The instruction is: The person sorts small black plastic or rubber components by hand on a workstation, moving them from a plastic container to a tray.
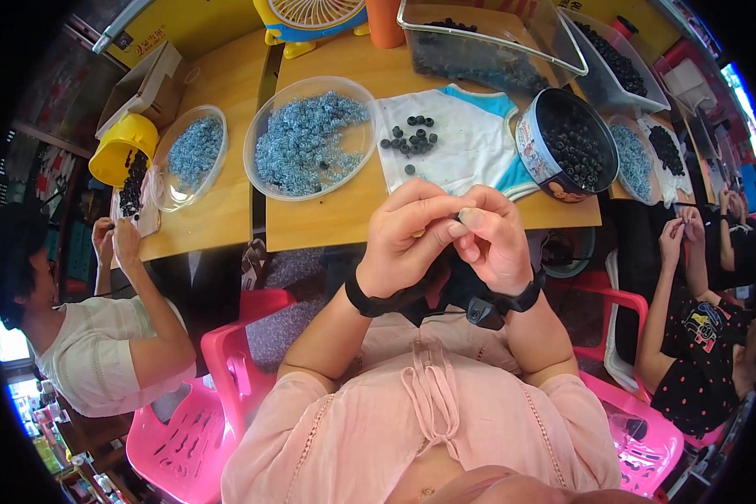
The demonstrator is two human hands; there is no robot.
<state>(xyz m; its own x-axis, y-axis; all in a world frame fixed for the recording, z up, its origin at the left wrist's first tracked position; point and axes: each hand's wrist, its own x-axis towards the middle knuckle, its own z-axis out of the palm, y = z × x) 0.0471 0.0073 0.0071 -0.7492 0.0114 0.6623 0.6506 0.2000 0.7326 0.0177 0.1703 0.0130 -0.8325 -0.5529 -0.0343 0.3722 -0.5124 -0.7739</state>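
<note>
So both hands are pinched nearly closed, fingertips together: left hand (405,239) and right hand (499,239) have a small dark piece (458,217) between them, mostly hidden by fingers, just off the desk (319,228) edge. White cloth (470,139) with blue trim sits at 12 o'clock from there, loose black beads (414,149) on it at 11. Round tin (538,160) of black beads at 2, clear bowl (361,139) of blue bits at 10.
</note>
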